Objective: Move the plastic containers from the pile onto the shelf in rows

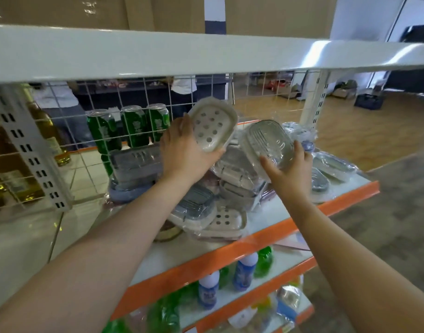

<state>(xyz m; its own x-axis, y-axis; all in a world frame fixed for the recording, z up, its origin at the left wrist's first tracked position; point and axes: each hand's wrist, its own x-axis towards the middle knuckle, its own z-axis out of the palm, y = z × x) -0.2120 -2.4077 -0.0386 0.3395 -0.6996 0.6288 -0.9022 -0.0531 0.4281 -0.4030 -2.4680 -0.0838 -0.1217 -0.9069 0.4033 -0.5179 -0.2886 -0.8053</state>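
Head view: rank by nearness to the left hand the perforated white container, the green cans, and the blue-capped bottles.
1. Perforated white container: held in the left hand.
2. Green cans: behind the wire grid, to its left.
3. Blue-capped bottles: one shelf down, below.

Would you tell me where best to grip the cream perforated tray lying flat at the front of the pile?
Probably by its long rim edges, coming from above and the front: the cream perforated tray lies flat, holes up, its near edge facing the aisle, with other containers crowding behind.
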